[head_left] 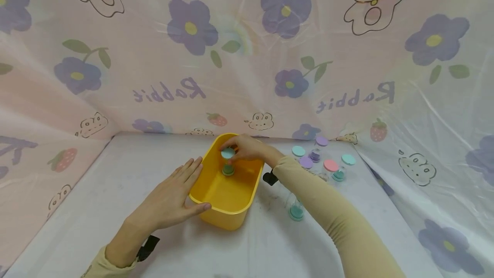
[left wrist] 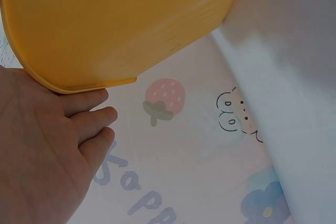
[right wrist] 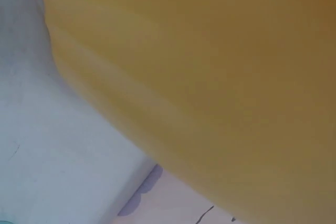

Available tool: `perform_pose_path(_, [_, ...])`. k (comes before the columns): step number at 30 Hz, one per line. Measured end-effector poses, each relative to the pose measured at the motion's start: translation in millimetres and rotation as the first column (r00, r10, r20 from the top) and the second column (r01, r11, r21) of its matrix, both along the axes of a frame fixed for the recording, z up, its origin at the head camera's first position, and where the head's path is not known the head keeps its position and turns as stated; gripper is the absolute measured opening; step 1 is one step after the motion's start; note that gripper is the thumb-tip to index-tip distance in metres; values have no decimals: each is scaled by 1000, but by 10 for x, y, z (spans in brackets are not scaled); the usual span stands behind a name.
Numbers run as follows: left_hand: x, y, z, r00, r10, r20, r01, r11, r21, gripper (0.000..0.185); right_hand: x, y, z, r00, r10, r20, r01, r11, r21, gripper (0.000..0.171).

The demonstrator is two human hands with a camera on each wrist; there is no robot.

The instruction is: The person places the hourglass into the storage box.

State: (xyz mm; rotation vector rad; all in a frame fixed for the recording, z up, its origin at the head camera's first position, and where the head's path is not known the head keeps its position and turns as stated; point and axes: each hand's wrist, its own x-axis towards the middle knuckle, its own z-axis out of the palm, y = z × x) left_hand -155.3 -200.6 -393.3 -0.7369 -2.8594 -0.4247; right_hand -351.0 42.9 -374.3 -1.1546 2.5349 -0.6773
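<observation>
Now the right hand pinches a small jar by its lid inside the yellow tub. The left hand, fingers straight, steadies the tub on the bench. Next it probably needs a gentle release on the tub floor.

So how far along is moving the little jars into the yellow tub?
Barely begun. The right hand holds the first blue-lidded jar inside the yellow tub, with no other jar visible in it. The left hand lies flat against the tub's side. About six jars remain on the table.

Your yellow tub sits on a white worktop. Behind it hangs a pink sheet printed with purple flowers, strawberries and rabbits. The small jars carry teal, purple and pink lids.
</observation>
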Motion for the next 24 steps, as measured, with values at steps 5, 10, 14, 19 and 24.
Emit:
perform_pose_path(5, [-4, -7, -3, 1000, -4, -2, 4, 1000, 1, 103, 20, -8, 27, 1000, -2, -17, 2, 1000, 26, 48])
perform_pose_path(10, [-1, -8, -1, 1000, -7, -4, 7, 1000, 1, 103, 46, 0, 58, 1000, -19, -5, 19, 999, 46, 50])
perform_pose_path(14, [4, -1, -4, 1000, -7, -7, 7, 1000, 1, 103, 48, 14, 58, 1000, -18, 15, 17, 999, 38, 51])
perform_pose_path(19, [2, 9, -6, 1000, -9, -12, 9, 1000, 2, 102, 43, 53, 83, 999, -3, 33, 3, 1000, -3, 54])
perform_pose_path(24, [6, 4, 1, 1000, -5, -11, 5, 1000, 3, 102, 67, 116, 167, 1000, 10, 27, -9, 999, -34, 54])
